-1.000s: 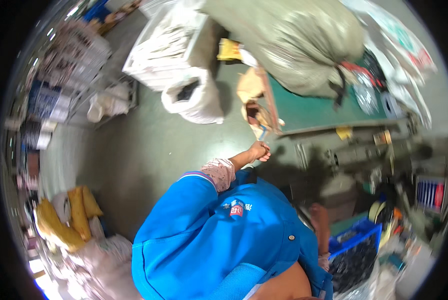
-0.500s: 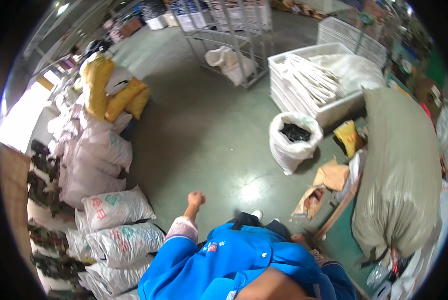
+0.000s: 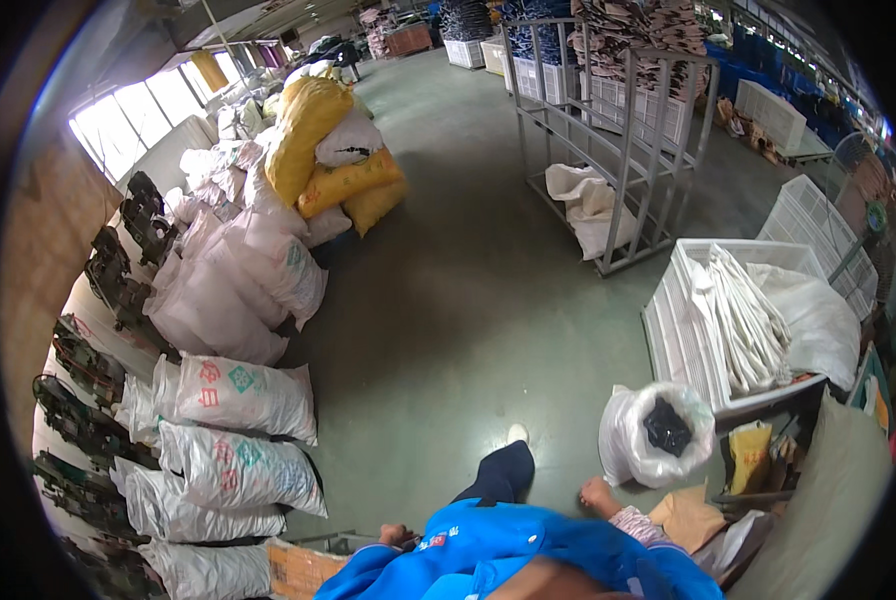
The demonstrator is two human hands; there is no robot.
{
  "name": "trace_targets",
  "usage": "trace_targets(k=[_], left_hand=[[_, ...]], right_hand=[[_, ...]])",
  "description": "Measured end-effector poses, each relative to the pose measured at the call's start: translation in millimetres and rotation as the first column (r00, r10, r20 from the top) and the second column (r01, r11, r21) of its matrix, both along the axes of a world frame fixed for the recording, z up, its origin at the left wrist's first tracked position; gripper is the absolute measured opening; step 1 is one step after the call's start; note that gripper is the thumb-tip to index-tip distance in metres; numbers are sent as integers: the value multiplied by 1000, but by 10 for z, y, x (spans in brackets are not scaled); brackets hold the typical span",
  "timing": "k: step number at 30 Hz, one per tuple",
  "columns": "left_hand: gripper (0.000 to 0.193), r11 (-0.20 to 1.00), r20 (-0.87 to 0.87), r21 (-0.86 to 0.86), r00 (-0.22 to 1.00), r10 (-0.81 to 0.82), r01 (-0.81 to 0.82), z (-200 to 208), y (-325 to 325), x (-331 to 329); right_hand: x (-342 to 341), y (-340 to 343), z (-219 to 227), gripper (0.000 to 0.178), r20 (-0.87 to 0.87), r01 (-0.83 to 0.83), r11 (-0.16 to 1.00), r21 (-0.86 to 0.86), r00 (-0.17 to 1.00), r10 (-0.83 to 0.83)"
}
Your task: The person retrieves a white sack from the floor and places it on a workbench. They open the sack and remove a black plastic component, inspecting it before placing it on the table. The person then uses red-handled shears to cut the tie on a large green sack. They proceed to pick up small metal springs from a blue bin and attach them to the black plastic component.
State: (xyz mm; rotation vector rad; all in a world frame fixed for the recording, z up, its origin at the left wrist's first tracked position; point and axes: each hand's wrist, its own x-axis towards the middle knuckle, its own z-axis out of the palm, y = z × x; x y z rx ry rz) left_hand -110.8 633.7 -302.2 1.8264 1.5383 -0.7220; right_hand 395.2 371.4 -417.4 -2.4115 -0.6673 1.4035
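Note:
My left hand (image 3: 396, 535) hangs low beside my blue jacket, loosely curled, with nothing visible in it. Close to it is the top of a brown cardboard box (image 3: 313, 568). On the other side my right hand (image 3: 598, 495) swings forward with its fingers curled in and nothing seen in them. The nearest thing to it is an upright white woven sack (image 3: 631, 440) with its mouth rolled back and a black bag or black material (image 3: 666, 427) inside. Neither hand touches the sack. One leg is stepped forward, its white shoe (image 3: 517, 433) on the floor.
Stacked white sacks (image 3: 248, 400) and yellow sacks (image 3: 308, 140) line the left. A grey metal rack (image 3: 628, 150) stands ahead. At right are a white plastic crate (image 3: 668, 320) of white strips, brown paper (image 3: 690, 515) and a large greyish-green sack (image 3: 828, 490). Green-grey floor (image 3: 438, 290) runs between.
My view has turned left and shifted forward; rack, crate and open sack now sit farther right. My left hand has swung back, my right hand forward. One foot shows instead of two.

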Motion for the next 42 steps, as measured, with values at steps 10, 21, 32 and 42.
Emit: trace_targets(k=[10,21,32,42], left_hand=[[18,655,690,-513,186,699,-555,1356,2265,3458],[18,678,470,-335,507,723,-655,654,2605,3369],[36,482,258,-421,408,876,-768,1849,3936,5114],[34,518,198,-362,479,855,-775,1827,5547,5627]], right_hand=[[1426,2387,890,37,-27,52,978,201,998,-48],[4537,5314,948,30,-208,679,655,331,730,-651],[7280,7008,-157,63,-429,926,-154,345,9,-903],[6842,7186,-700,29,-83,856,504,116,514,-854]])
